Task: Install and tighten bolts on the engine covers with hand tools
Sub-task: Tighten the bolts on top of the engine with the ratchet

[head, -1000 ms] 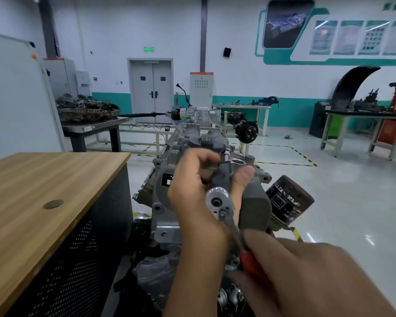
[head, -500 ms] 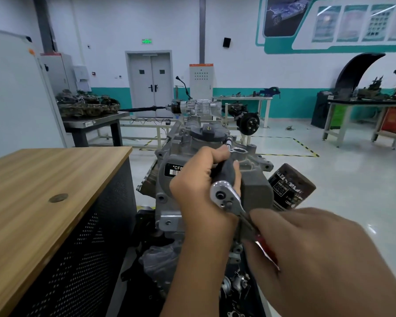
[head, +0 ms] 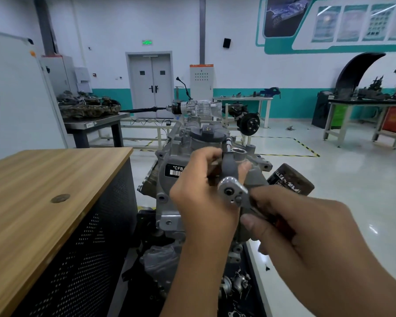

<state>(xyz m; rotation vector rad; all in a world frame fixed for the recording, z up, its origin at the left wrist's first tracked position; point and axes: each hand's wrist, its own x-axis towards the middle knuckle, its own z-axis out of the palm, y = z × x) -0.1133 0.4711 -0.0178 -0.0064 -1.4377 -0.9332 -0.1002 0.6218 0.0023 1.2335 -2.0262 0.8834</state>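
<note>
Left hand (head: 201, 191) grips the dark extension (head: 229, 163) beneath the ratchet (head: 232, 192) head, steadying it over the engine cover (head: 169, 161). Right hand (head: 306, 236) is wrapped round the red-gripped handle. Keeping the extension square to the bolt should prevent slipping. Compared with half a second ago, the handle has swung slightly rightward.

Two bare hands and forearms are seen from the wearer's own viewpoint, reaching in from the bottom edge. The left hand (head: 201, 197) and its forearm are uncovered; no sleeve, glove, watch or ring is visible on them. The right hand (head: 306, 234) is likewise bare, with short, plain fingernails shown on the thumb and fingers. Nothing is worn at either wrist as far as can be seen.
</note>
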